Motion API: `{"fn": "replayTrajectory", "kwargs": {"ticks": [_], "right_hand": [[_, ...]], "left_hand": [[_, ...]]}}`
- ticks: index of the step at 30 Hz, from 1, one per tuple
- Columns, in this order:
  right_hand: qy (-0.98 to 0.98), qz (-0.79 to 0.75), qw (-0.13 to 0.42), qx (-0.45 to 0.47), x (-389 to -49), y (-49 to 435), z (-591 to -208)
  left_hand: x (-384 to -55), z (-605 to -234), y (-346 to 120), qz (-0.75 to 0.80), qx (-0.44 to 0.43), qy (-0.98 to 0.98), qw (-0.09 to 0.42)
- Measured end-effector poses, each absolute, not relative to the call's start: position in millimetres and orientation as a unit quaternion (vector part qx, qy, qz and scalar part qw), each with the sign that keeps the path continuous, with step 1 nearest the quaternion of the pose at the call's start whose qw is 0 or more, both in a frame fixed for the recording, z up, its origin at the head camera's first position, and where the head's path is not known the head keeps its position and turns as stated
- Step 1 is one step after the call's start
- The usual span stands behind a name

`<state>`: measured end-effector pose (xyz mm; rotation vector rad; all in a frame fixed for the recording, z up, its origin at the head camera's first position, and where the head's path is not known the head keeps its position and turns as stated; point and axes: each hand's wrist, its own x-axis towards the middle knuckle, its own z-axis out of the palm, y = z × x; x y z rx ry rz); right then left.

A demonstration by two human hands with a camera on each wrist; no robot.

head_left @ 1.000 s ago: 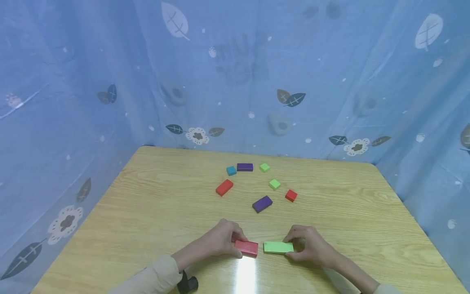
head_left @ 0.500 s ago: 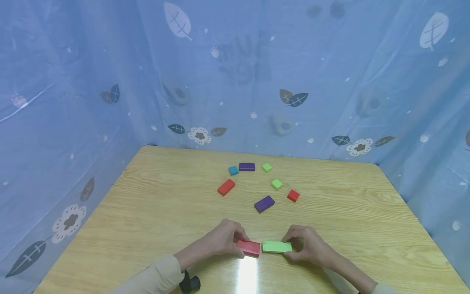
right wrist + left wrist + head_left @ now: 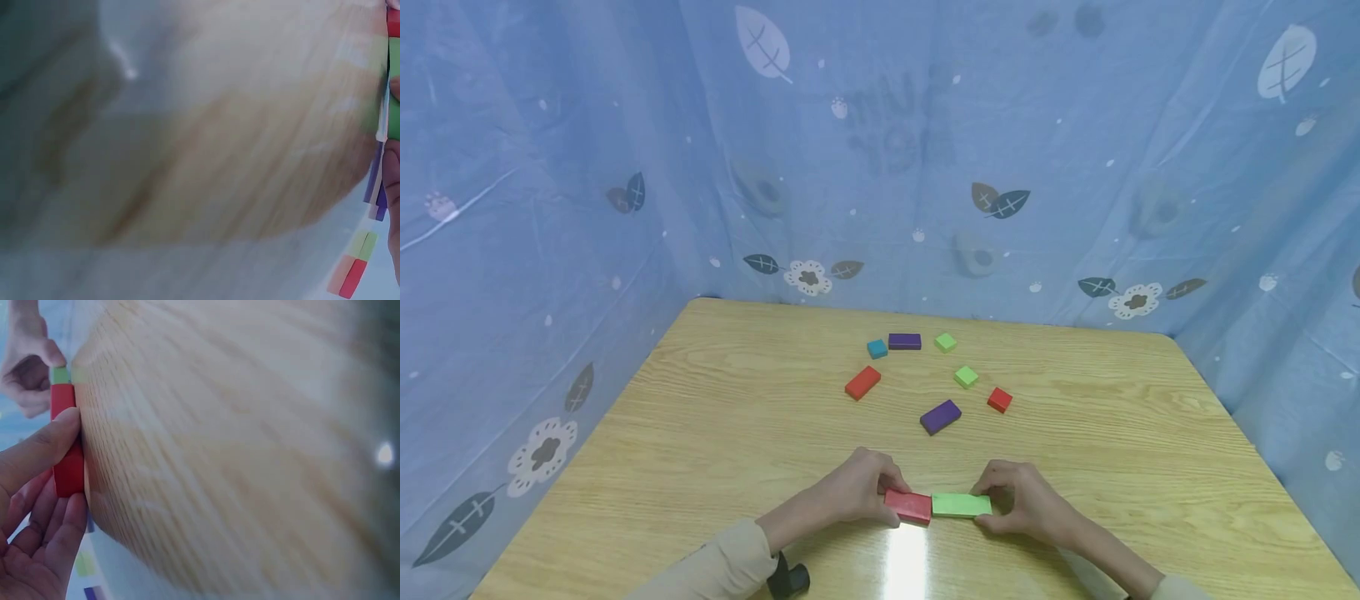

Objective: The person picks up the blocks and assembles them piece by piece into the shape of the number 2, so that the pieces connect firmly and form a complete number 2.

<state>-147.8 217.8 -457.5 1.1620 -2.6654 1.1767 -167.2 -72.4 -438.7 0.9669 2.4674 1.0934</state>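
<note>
Near the front of the table, my left hand (image 3: 859,487) pinches a red rectangular block (image 3: 908,507) between thumb and fingers. My right hand (image 3: 1026,502) grips the right part of a longer light green block (image 3: 958,505) the same way. Both blocks lie end to end in the head view, the red one's right end meeting the green one's left end. In the left wrist view the thumb presses the near side of the red block (image 3: 67,465), with the green block (image 3: 60,375) just beyond. At the right wrist view's edge, the green block (image 3: 394,56) shows beside the red end (image 3: 393,22).
Farther back on the wooden table (image 3: 737,400) lie loose blocks: purple (image 3: 941,417), red (image 3: 862,383), small red (image 3: 999,400), two small green (image 3: 966,377), blue (image 3: 877,349) and another purple (image 3: 905,342). A blue patterned curtain (image 3: 880,150) hangs behind.
My right hand has slid the green block left, closing the gap to the red block. My left hand keeps its grip on the red block. The head view has shifted slightly.
</note>
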Motion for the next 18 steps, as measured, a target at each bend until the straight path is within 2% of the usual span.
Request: {"fn": "replayTrajectory", "kwargs": {"ticks": [10,18], "right_hand": [[-0.851,0.33,0.002,0.408,-150.6,218.3,-452.0],[-0.845,0.314,0.042,0.432,-145.5,194.0,-445.9]], "left_hand": [[-171.7,-437.6,-72.6,0.384,0.335,0.847,0.15],[-171.4,-442.0,-70.9,0.375,0.339,0.85,0.148]]}}
